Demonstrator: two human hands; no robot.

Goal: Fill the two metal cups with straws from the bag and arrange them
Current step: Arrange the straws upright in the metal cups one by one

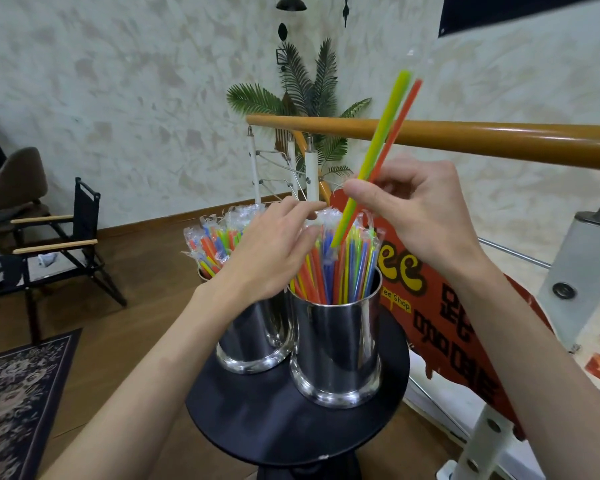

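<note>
Two shiny metal cups stand side by side on a small round black table point(257, 424). The right cup point(336, 344) is packed with wrapped straws point(354, 261) in several colours, standing upright. The left cup point(253, 337) also holds wrapped straws point(212, 244), partly hidden behind my left hand. My right hand point(420, 216) pinches a green straw point(378, 147) and an orange straw point(400, 119), tilted, with their lower tips over the right cup. My left hand point(274, 247) reaches across, fingertips touching the straw tops of the right cup. No bag is visible.
A wooden handrail point(465, 140) on white posts runs behind the table. A red sign point(440, 306) leans on the railing at right. A black folding chair point(56, 247) and a patterned rug point(18, 400) are on the left. A palm plant point(312, 88) stands behind.
</note>
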